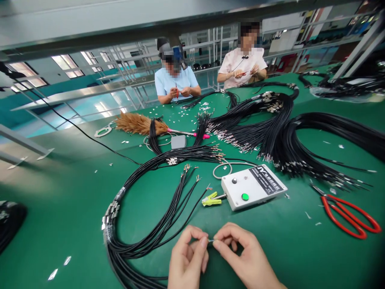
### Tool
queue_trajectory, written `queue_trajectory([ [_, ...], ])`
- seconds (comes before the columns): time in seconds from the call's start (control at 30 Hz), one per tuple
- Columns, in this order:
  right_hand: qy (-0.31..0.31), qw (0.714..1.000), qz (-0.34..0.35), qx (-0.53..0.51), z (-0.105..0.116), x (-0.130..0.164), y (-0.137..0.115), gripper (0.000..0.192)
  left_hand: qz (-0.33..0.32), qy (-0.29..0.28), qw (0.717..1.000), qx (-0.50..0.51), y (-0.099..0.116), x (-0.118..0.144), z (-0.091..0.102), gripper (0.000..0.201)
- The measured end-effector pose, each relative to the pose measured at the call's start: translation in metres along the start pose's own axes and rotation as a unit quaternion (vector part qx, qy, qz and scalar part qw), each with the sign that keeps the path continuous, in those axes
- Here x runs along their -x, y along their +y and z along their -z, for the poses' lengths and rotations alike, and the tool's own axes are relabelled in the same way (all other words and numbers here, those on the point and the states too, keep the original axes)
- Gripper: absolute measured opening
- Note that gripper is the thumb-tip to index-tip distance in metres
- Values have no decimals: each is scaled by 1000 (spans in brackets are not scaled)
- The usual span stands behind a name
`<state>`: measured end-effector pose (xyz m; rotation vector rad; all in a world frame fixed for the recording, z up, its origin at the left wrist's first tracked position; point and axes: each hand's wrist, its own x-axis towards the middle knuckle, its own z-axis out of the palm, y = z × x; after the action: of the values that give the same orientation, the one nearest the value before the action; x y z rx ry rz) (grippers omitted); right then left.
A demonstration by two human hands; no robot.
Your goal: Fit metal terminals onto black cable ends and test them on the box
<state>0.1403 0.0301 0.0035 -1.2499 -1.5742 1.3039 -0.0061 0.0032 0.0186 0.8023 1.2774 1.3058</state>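
My left hand (188,259) is closed in a pinch near the table's front edge. Between its fingertips and those of my right hand (245,257), also pinched, shows the thin wire end (211,241) of a cable. The rest of that cable is mostly hidden by my left hand. Just left of my hands, a bundle of black cables (150,241) curves round, several with stripped, fanned-out coloured wires. Beyond my fingers lies a white control box (252,188) with a green button, a black knob and a yellow-green clip (212,199) on its side.
Red-handled scissors (345,212) lie at the right. Large black cable bundles (282,136) cover the back right. A brown brush (138,123) with a pink handle lies at the back. Two co-workers (177,82) sit across the green table (75,192). A metal shelf (120,20) crosses overhead.
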Motion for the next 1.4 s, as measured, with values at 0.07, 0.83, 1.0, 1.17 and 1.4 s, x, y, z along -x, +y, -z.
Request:
queue_trajectory([
  [0.07,2,999,-26,-25,0,-1,3,13,2,-1,1000,2,2,0,1,38],
  [0.83,-67,967,-133,-206,-5,-2,-8,28,63,-29,997,-14,-11,-4,7,35],
  [1.0,-53,989,-80,-111,-1,1,-6,20,-94,6,984,-149,-15,1,4,23],
  [1.17,-54,994,28,88,15,1,-2,12,-30,-15,992,-120,-15,-2,7,28],
  [1.4,16,865,330,377,17,-13,-13,20,25,-93,986,-138,-12,-14,12,28],
])
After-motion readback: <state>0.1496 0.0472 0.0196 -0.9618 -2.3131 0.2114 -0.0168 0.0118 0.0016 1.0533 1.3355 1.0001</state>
